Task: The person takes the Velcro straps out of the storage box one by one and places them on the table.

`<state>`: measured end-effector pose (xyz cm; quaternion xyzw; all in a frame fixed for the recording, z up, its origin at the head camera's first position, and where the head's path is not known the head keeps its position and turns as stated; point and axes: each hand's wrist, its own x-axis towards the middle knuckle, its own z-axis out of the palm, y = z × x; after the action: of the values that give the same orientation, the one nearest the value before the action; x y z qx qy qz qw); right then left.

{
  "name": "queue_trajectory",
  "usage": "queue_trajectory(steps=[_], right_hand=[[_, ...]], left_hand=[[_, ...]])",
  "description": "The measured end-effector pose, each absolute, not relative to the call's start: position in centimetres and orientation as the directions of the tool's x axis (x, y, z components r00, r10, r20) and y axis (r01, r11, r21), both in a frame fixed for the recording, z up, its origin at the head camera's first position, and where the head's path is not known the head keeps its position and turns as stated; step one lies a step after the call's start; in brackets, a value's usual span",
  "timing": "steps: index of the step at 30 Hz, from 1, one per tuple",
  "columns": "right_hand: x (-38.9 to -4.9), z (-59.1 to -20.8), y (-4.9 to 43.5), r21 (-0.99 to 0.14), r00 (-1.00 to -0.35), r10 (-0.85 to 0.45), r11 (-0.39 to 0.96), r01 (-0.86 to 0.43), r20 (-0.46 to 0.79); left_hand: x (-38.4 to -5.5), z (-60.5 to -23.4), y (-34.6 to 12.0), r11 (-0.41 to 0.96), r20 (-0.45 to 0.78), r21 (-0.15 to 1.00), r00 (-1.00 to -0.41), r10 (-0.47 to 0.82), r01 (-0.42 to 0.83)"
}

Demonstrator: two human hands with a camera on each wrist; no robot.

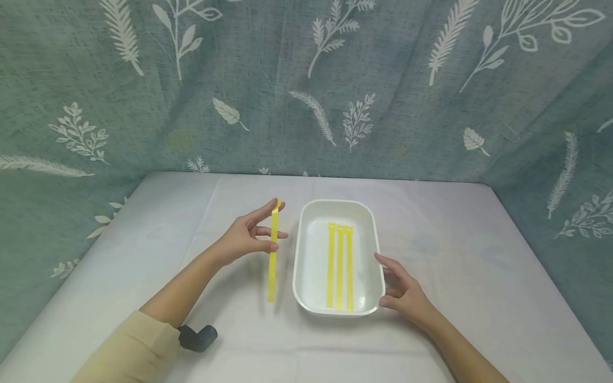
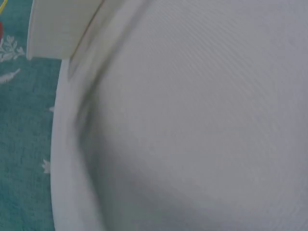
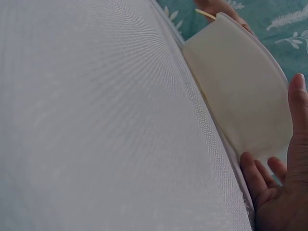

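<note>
My left hand (image 1: 244, 239) pinches a yellow cable strap (image 1: 272, 266) near its middle with the thumb, and its upper end sits at the index fingertip. The strap hangs upright to the left of a white tray (image 1: 298, 255). Inside the tray, three more yellow straps (image 1: 340, 268) lie side by side, their looped heads toward the far end. My right hand (image 1: 409, 298) rests its fingertips and thumb against the tray's right side. From the right wrist, the tray's wall (image 3: 240, 86) shows beside the right hand (image 3: 279, 197). The left wrist view barely catches the held strap at its corner.
A white cloth (image 1: 455, 239) covers the table. Behind it hangs a blue-green curtain (image 1: 268, 80) with white leaf prints. A black angled object (image 1: 198, 339) is by the left sleeve.
</note>
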<state>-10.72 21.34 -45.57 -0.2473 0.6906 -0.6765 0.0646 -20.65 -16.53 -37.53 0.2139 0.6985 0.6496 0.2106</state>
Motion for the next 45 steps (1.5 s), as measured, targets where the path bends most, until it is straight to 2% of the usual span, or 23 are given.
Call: queue_trajectory(steps=[11, 19, 23, 26, 33, 39, 45], right_hand=[[-10.8, -45.5, 21.4, -0.964, -0.867, -0.427, -0.046, -0.263, 0.257], [-10.8, -45.4, 21.3, -0.964, -0.872, -0.419, -0.031, -0.265, 0.253], [-10.9, -45.6, 21.3, -0.964, -0.875, -0.416, -0.017, -0.265, 0.247], [-10.9, -45.8, 21.4, -0.964, -0.872, -0.422, -0.023, -0.265, 0.25], [-10.9, -45.9, 21.4, -0.96, -0.857, -0.439, -0.062, -0.272, 0.271], [-10.9, -45.9, 21.5, -0.96, -0.858, -0.437, -0.052, -0.276, 0.27], [-10.9, -45.8, 21.5, -0.956, -0.856, -0.436, -0.038, -0.289, 0.276]], left_hand=[[-21.5, -40.6, -17.4, 0.149, -0.087, 0.989, -0.834, 0.545, -0.005], [-22.6, -41.8, -17.4, 0.151, -0.049, 0.987, -0.819, 0.572, 0.047], [-23.0, -42.3, -17.5, 0.204, -0.052, 0.976, -0.835, 0.548, 0.073], [-23.1, -42.8, -17.5, 0.249, -0.073, 0.966, -0.84, 0.538, 0.075], [-23.2, -43.8, -17.4, 0.253, -0.048, 0.96, -0.825, 0.563, 0.117], [-23.4, -44.1, -17.4, 0.34, -0.053, 0.926, -0.837, 0.545, 0.162], [-23.4, -44.0, -17.3, 0.499, -0.13, 0.857, -0.886, 0.446, 0.126]])
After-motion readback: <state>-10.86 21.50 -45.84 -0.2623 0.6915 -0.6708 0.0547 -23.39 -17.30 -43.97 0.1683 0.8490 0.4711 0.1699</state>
